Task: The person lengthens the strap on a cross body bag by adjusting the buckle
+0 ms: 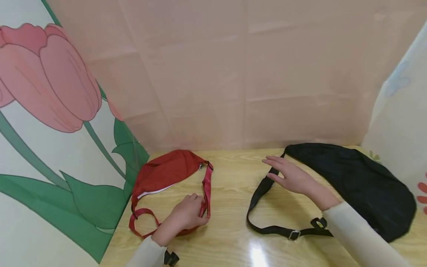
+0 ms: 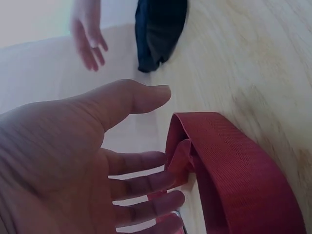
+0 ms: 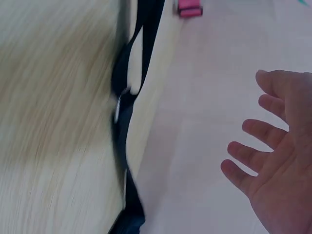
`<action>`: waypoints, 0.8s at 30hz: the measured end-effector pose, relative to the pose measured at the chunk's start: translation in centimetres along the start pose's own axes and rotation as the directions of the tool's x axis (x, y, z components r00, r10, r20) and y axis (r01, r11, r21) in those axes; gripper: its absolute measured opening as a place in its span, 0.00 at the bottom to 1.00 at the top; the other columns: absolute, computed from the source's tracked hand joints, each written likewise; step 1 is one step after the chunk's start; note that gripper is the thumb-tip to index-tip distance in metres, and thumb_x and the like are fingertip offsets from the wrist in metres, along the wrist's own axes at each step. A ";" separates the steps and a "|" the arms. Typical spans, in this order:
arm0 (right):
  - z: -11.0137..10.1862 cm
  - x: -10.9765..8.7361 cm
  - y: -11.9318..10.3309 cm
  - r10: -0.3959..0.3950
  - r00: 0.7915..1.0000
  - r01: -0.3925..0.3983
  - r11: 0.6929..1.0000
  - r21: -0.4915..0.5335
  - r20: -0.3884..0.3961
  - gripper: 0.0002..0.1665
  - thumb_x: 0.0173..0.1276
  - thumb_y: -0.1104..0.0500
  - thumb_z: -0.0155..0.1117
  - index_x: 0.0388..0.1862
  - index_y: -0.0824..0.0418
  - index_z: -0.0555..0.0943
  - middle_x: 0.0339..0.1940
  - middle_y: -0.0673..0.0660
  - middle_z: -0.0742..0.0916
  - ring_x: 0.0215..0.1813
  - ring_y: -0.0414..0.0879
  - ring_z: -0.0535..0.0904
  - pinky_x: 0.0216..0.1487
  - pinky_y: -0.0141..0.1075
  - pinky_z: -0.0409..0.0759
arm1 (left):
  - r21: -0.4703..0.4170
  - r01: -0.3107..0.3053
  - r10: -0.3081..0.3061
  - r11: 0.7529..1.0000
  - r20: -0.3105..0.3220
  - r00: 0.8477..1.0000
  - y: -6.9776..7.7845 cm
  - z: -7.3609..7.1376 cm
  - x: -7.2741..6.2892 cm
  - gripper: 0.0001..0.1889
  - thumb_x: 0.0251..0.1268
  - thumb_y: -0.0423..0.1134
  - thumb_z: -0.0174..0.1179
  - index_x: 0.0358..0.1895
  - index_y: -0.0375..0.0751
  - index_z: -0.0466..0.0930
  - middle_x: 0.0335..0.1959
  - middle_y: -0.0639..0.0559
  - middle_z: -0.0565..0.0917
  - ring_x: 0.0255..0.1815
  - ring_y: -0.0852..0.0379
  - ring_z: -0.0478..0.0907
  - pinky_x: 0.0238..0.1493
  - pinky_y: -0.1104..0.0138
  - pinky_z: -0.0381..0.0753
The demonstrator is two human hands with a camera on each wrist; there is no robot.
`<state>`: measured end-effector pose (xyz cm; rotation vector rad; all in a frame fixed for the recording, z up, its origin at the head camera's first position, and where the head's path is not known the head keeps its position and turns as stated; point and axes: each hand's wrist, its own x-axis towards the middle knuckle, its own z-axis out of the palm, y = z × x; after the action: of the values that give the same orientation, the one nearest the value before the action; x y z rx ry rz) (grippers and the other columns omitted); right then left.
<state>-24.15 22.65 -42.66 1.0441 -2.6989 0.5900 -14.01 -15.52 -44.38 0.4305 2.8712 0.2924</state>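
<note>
A red waist bag (image 1: 168, 170) lies at the left of the table, its red strap (image 1: 207, 181) looping toward the front. My left hand (image 1: 188, 213) is at that strap; in the left wrist view the thumb stands apart and the loosely extended fingertips reach the strap's folded edge (image 2: 234, 165), without curling round it. On the right lies a black waist bag (image 1: 353, 178) with its black strap (image 1: 255, 204) spread out to the left. Above this strap hovers my right hand (image 1: 295, 178), fingers extended, holding nothing. The right wrist view shows it apart from the strap (image 3: 124, 131).
The light wooden table (image 1: 230, 185) meets a pinkish backdrop (image 1: 207, 74) at its far edge. A tulip-printed panel (image 1: 110, 193) stands along the left, and a pale printed panel (image 1: 400, 122) along the right. A metal slider buckle (image 1: 294, 234) sits on the black strap.
</note>
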 end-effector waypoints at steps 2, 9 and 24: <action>0.3 0.2 -0.8 -0.003 1.000 0.003 1.000 0.023 0.006 0.32 0.74 0.56 0.65 0.73 0.64 0.71 0.72 0.70 0.73 0.71 0.68 0.68 0.66 0.63 0.68 | 0.008 0.014 -0.014 1.000 0.020 1.000 0.0 0.0 0.0 0.35 0.56 0.57 0.73 0.60 0.37 0.77 0.54 0.46 0.78 0.55 0.47 0.74 0.55 0.54 0.78; 0.6 1.0 -2.9 0.030 0.996 -0.038 0.994 0.100 0.079 0.35 0.75 0.54 0.64 0.77 0.61 0.66 0.76 0.68 0.69 0.75 0.67 0.64 0.68 0.63 0.66 | 0.014 0.045 -0.046 0.999 0.058 0.997 0.1 0.5 0.5 0.37 0.54 0.58 0.74 0.60 0.36 0.76 0.49 0.48 0.78 0.48 0.49 0.74 0.54 0.54 0.77; 2.2 4.8 -5.9 -0.096 0.989 0.083 0.989 0.119 0.110 0.37 0.74 0.55 0.65 0.78 0.60 0.66 0.77 0.66 0.69 0.76 0.64 0.65 0.70 0.60 0.66 | -0.073 0.165 -0.166 0.984 -0.002 0.986 0.2 2.0 1.4 0.39 0.55 0.61 0.73 0.55 0.29 0.74 0.43 0.40 0.78 0.45 0.42 0.77 0.47 0.49 0.80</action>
<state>-23.72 14.86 -41.37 1.2585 -2.7265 0.6950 -14.75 -14.52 -46.50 0.1760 2.8710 0.3688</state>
